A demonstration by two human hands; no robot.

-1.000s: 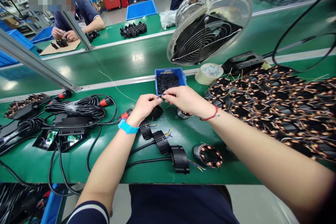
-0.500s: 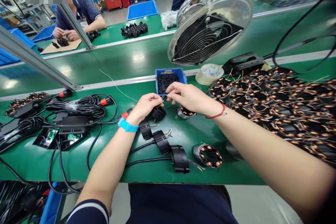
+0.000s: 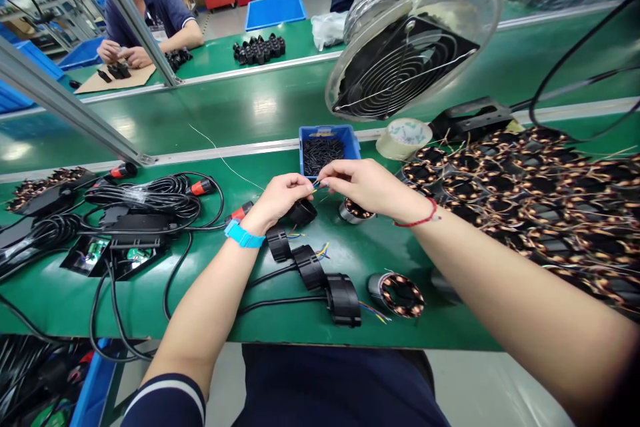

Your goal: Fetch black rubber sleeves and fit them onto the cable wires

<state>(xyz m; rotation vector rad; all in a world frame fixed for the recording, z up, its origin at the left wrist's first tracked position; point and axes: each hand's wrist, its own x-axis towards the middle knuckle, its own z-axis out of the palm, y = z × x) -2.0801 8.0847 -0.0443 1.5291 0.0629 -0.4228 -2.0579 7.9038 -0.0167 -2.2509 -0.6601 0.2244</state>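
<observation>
My left hand (image 3: 286, 199) pinches thin coloured wires (image 3: 315, 189), yellow and blue, above a black round housing (image 3: 301, 212). From the right, my right hand (image 3: 350, 181) closes its thumb and forefinger on the same wires, its fingertips almost touching the left ones. Just under the right hand stands a copper-wound stator (image 3: 354, 211). Nearer to me, several black housings (image 3: 343, 300) with cables and loose wire ends lie in a slanting row. Beside the nearest one is another stator (image 3: 397, 295). Behind my hands sits a blue bin (image 3: 330, 150) of small black sleeves.
Many stators (image 3: 525, 193) crowd the right side. A tape roll (image 3: 403, 139) stands near the bin, below a fan hood (image 3: 410, 53). Coiled black cables (image 3: 145, 195) with boxes lie left. Across the bench, a co-worker's hands (image 3: 123, 55) handle black parts.
My right hand's fingers have closed in on the wires, nearer to my left fingertips. The whole view has shifted slightly; the parts on the bench lie as before.
</observation>
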